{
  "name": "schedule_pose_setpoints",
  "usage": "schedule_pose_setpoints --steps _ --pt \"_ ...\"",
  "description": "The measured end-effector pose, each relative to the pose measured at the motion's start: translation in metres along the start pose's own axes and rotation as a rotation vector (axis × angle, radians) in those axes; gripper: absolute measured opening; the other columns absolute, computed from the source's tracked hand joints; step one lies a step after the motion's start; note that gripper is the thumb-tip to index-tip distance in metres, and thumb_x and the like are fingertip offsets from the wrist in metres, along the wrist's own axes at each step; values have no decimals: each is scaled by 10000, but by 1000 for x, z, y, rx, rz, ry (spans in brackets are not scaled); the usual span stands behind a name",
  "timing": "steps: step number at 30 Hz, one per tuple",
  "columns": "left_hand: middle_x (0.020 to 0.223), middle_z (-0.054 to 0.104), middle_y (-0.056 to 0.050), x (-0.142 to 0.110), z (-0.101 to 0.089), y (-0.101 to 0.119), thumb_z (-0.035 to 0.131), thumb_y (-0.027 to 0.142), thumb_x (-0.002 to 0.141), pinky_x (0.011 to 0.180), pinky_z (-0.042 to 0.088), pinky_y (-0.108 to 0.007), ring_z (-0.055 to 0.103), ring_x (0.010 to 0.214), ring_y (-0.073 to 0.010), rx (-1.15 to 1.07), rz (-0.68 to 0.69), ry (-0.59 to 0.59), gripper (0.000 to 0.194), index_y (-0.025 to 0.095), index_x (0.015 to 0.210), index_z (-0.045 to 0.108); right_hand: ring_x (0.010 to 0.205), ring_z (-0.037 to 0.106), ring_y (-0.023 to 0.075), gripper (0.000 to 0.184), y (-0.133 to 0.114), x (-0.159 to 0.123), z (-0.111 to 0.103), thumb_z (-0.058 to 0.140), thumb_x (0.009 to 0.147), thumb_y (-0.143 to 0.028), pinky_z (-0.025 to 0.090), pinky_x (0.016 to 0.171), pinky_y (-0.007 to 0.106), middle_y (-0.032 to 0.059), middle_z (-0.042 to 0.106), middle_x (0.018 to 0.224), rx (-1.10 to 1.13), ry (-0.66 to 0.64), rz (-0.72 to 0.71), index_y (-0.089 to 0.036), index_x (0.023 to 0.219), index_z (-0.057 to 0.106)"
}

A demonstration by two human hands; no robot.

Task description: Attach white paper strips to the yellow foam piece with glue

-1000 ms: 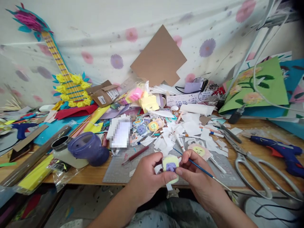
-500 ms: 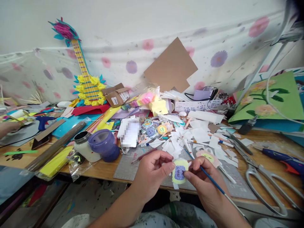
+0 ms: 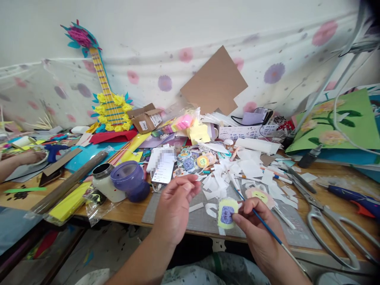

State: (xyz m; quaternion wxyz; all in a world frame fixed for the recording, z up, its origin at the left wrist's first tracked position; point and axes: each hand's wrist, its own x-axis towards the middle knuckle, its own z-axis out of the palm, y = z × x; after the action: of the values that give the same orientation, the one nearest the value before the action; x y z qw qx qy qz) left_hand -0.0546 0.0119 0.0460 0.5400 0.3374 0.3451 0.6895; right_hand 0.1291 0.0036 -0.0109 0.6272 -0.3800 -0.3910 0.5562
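Note:
My right hand (image 3: 257, 233) pinches a small yellow cut-out with a purple centre (image 3: 227, 213) between thumb and forefinger, and also holds a thin blue-handled paintbrush (image 3: 267, 228) that runs back over the hand. My left hand (image 3: 175, 206) hovers apart from the cut-out, to its left, fingers loosely curled with the fingertips close together; nothing shows in them. Both hands are above the near edge of a grey cutting mat (image 3: 192, 211) strewn with white paper scraps (image 3: 219, 182).
Purple cup (image 3: 130, 181) and white jar (image 3: 106, 183) stand at left, a phone (image 3: 162, 168) behind my left hand. Big scissors (image 3: 328, 221) and a blue glue gun (image 3: 353, 196) lie right. A paper guitar (image 3: 103, 95) and cardboard (image 3: 214, 83) lean on the wall. Another person's arm (image 3: 18, 161) is at far left.
My left hand has let go of the yellow cut-out and moved left and up; my right hand alone now holds it. The camera first swung left.

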Motion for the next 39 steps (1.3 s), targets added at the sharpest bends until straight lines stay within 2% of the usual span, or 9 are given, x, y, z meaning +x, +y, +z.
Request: schedule_pose_setpoints --steps 3,6,9,12,18,25,31,35,39 --pt "815 675 -10 7 -10 7 693 227 772 820 498 -335 614 811 -156 -65 59 19 98 181 701 645 615 519 104 343 1 3 0 852 580 -230 447 550 182 -38 542 679 76 86 21 -203 682 526" --pt "697 650 -14 7 -11 0 689 304 793 736 497 -290 605 706 -142 82 31 13 202 154 676 623 640 498 87 331 2 4 3 835 624 -257 429 574 154 -53 527 686 106 145 24 -208 727 524" --pt "766 680 -42 -1 -1 -17 680 386 805 751 489 -295 626 749 -159 248 -88 -64 251 151 754 609 657 495 80 339 7 3 3 827 649 -272 420 592 141 -63 542 706 128 175 21 -219 756 510" --pt "867 680 -29 -4 15 -26 794 312 685 753 478 -271 621 814 -156 274 -126 -150 345 181 892 551 665 492 82 357 12 1 2 830 654 -272 418 600 147 -67 550 724 135 176 10 -226 765 493" --pt "691 623 45 8 29 -20 740 206 705 632 417 -213 569 656 -103 425 -101 -161 337 207 921 481 711 498 89 334 16 -5 5 797 709 -274 424 641 162 -64 555 780 142 140 -5 -238 792 476" --pt "691 585 34 10 26 -18 686 274 772 692 433 -253 561 674 -109 118 -306 -229 259 196 954 518 702 556 113 254 17 -3 -2 750 749 -310 467 625 186 -25 590 781 54 80 -35 -217 800 520" --pt "742 555 20 29 16 -8 702 321 741 697 430 -230 533 728 -111 266 -249 -232 281 189 944 560 961 635 181 96 16 10 -51 601 861 -290 491 819 253 47 641 993 -627 87 -484 -232 890 529" --pt "639 504 45 57 17 -2 640 376 771 549 397 -202 465 575 -94 431 -210 -152 240 200 889 527 840 682 161 32 20 12 -69 544 876 -230 525 702 211 40 664 921 -917 4 -691 -238 855 522" --pt "596 450 64 96 28 4 633 390 777 486 335 -165 400 510 -64 560 -115 -119 233 186 827 533 748 707 158 75 25 7 -68 581 831 -186 539 644 198 34 699 865 -1058 -107 -897 -241 881 570"
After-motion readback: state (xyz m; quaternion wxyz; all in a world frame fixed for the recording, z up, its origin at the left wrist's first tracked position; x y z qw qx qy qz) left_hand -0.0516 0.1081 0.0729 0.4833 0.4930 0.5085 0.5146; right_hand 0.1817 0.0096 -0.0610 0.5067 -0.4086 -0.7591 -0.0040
